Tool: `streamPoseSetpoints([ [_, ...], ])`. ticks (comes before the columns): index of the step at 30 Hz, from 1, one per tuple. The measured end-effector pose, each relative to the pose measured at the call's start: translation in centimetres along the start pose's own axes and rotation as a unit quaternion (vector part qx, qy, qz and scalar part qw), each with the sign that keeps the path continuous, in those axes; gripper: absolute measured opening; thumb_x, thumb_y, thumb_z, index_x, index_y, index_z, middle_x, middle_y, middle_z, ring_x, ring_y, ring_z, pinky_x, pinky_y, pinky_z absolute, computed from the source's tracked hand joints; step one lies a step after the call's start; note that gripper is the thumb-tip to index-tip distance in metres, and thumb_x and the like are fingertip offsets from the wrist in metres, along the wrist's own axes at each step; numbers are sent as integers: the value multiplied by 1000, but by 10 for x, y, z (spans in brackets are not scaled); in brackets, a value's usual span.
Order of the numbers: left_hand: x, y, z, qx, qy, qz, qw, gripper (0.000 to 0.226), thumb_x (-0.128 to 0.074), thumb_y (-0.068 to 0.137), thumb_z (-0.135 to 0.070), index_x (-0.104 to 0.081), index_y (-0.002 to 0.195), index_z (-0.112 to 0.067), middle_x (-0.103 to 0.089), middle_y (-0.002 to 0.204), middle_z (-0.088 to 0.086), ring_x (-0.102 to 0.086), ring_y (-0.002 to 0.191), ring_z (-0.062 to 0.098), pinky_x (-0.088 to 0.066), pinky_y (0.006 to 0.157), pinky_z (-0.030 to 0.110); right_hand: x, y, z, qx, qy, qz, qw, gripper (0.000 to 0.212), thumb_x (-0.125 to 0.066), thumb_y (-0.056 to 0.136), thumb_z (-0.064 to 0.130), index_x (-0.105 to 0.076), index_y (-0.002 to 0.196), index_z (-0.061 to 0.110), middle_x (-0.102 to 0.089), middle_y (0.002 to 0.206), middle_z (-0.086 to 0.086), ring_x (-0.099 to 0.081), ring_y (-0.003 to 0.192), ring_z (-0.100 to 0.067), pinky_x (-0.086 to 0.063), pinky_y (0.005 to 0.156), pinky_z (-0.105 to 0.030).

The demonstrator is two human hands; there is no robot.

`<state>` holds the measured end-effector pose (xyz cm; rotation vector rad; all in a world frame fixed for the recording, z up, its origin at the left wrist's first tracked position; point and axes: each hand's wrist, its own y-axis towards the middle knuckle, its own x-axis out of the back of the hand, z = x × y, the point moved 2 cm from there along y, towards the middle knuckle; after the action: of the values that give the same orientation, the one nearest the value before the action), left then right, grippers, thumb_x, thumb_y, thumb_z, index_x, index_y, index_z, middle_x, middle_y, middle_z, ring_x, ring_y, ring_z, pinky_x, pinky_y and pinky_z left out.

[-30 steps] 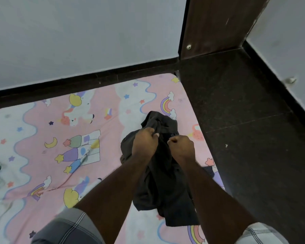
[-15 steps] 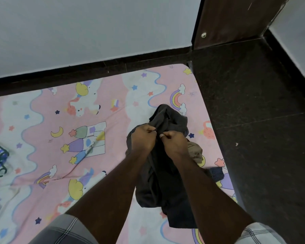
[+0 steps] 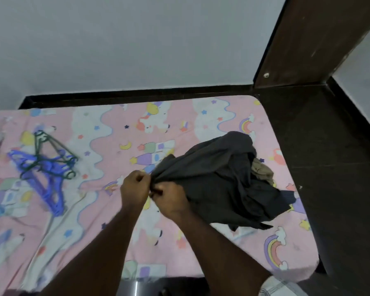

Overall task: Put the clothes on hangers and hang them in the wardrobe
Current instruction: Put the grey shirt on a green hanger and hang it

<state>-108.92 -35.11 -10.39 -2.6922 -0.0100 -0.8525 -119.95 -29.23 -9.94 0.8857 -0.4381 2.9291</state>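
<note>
- Both hands are meeting at frame centre: left hand (image 3: 135, 188) and right hand (image 3: 171, 197) are touching each other, fingers curled and pinching one edge of the dark garment (image 3: 218, 184).
- From that pinch, the garment is trailing off to the right, bunched on the bed (image 3: 107, 133), with a tan piece of cloth (image 3: 262, 170) peeking out at its right side.
- Over at the left of the frame, the hangers (image 3: 47, 167), purple and green, are lying in a tangled heap on the bed, well apart from the hands.
- Nothing is looking hung yet: no garment is on a hanger, and no open wardrobe is showing.
- Still ahead, by my read: straightening this garment, fetching a hanger, threading it, hanging it.
</note>
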Motion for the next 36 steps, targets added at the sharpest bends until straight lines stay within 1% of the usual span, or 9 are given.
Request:
streamPoseSetpoints([
  [2, 43, -7, 50, 31, 77, 7, 996, 16, -58, 89, -16, -63, 74, -18, -67, 84, 4, -65, 96, 35, -43, 69, 31, -40, -18, 15, 1, -38, 57, 998, 16, -62, 89, 18, -66, 83, 3, -68, 84, -16, -62, 83, -32, -51, 75, -35],
  [3, 60, -10, 73, 45, 109, 12, 993, 11, -58, 89, -14, -69, 86, -16, -70, 97, 9, -64, 105, 36, -45, 77, 33, -53, -24, 18, -10, -50, 65, 997, 17, -60, 89, 18, -67, 85, 2, -68, 88, -17, -63, 88, -33, -52, 79, -36],
  [6, 87, -15, 115, 69, 139, 10, 988, 31, -58, 90, -12, -69, 119, -11, -67, 126, 10, -58, 120, 31, -41, 103, 35, -62, -37, 17, -47, -84, 43, 994, 20, -56, 90, 18, -73, 92, 7, -73, 99, -12, -66, 99, -31, -50, 84, -30],
  [11, 68, -15, 112, 10, 142, 68, 988, 27, -54, 95, -17, -70, 117, -13, -69, 122, 6, -60, 105, 25, -39, 85, 27, -30, -37, -6, -110, -102, -24, 988, 19, -58, 90, 16, -75, 92, 9, -76, 99, -6, -69, 95, -26, -54, 84, -30],
  [18, 16, 10, 68, -45, 145, 124, 981, 21, -51, 99, -26, -68, 104, -15, -68, 112, -1, -53, 90, 13, -35, 81, 25, 17, -3, -46, -170, -64, -103, 978, 17, -61, 91, 19, -76, 88, 11, -76, 99, -2, -68, 95, -22, -45, 75, -22],
  [23, -36, 51, 25, -55, 128, 145, 980, 27, -50, 101, -20, -69, 118, -12, -67, 125, 4, -60, 107, 20, -37, 88, 24, 32, 55, -72, -180, -37, -133, 974, 18, -62, 94, 20, -77, 96, 9, -76, 104, -5, -68, 100, -25, -49, 84, -28],
  [28, -96, 110, -1, -35, 133, 152, 979, 26, -50, 101, -18, -70, 115, -10, -70, 118, 8, -61, 102, 18, -43, 84, 26, 31, 131, -106, -203, 14, -124, 971, 20, -65, 93, 21, -78, 106, 16, -76, 108, -3, -68, 103, -22, -52, 94, -31],
  [31, -128, 143, -7, -14, 152, 162, 975, 30, -47, 102, -15, -67, 123, -9, -66, 126, 13, -60, 118, 29, -46, 96, 34, 26, 164, -129, -224, 38, -113, 967, 21, -65, 91, 22, -78, 107, 18, -76, 108, 0, -68, 103, -19, -51, 90, -26],
  [36, -166, 178, 1, 32, 192, 205, 959, 44, -47, 104, -16, -46, 148, -11, -48, 152, 11, -44, 139, 29, -36, 113, 38, 16, 188, -158, -239, 65, -91, 965, 23, -66, 93, 22, -76, 113, 16, -75, 110, 0, -68, 103, -17, -54, 97, -36],
])
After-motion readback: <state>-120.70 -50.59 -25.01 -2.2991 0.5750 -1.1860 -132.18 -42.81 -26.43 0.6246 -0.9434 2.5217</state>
